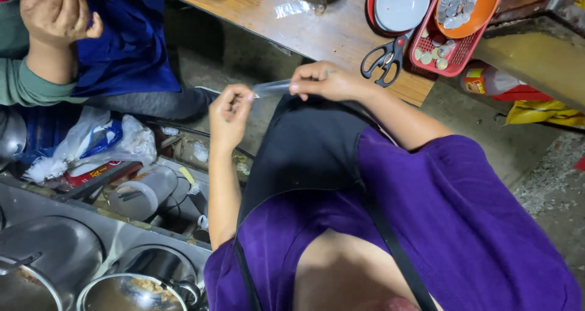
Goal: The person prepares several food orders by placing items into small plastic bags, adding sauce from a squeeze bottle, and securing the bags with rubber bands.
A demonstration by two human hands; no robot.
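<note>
My left hand point(230, 111) and my right hand point(324, 79) are raised in front of my black apron point(311, 146) and purple shirt point(463, 226). Between them they pinch a small clear plastic bag point(272, 87), pulled into a thin strip. The left hand's fingers are curled on one end and the right hand's fingertips grip the other. Both hands hover just off the near edge of a wooden table point(317, 28).
Black scissors point(384, 58) lie on the table by a red basket point(458, 56) and an orange bowl point(464, 6), both holding coins. Another person's hand point(56, 12) in a green sleeve is at top left. Steel pots point(131, 289) and a plastic jug point(143, 192) sit lower left.
</note>
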